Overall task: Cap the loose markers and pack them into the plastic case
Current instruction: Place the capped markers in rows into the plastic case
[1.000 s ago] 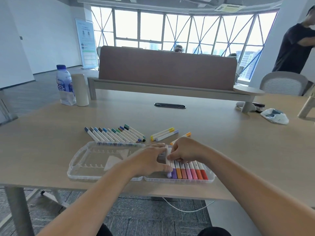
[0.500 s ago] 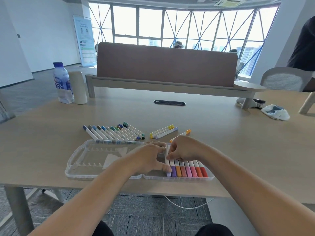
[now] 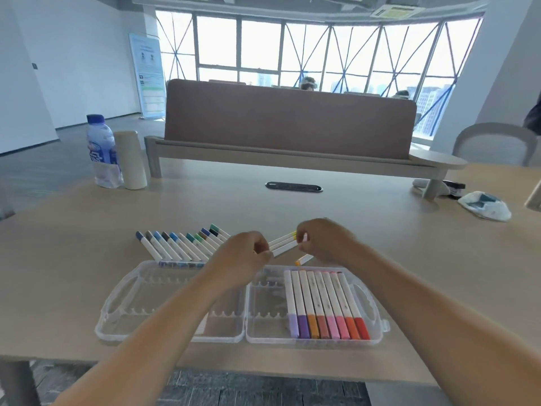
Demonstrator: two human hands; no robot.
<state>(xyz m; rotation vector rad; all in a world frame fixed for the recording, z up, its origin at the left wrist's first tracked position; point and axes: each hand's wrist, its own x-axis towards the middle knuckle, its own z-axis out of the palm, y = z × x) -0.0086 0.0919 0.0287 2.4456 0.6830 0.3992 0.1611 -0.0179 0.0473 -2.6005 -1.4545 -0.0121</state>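
The clear plastic case [image 3: 175, 335] lies open near the table's front edge. Its left half holds no markers. Its right half holds several capped markers [image 3: 322, 303], with caps from lilac to red. Behind the case lies a row of loose markers [image 3: 181, 244] with blue, grey and green caps. Between my hands lie the yellow-capped markers [image 3: 282, 241]. My left hand [image 3: 243, 259] pinches the white near end of one. My right hand [image 3: 325, 241] pinches at the yellow cap end. An orange-tipped marker [image 3: 303, 260] peeks out below my right hand.
A water bottle [image 3: 101, 150] and a beige cylinder [image 3: 130, 159] stand at the back left. A black cable slot [image 3: 293, 187] sits mid-table, before a brown divider [image 3: 289, 118]. A crumpled bag [image 3: 484, 205] lies at the right, with a chair [image 3: 494, 148] behind it.
Both hands have left the right half of the case and moved away from me to the yellow-capped markers behind it, where they now pinch the ends.
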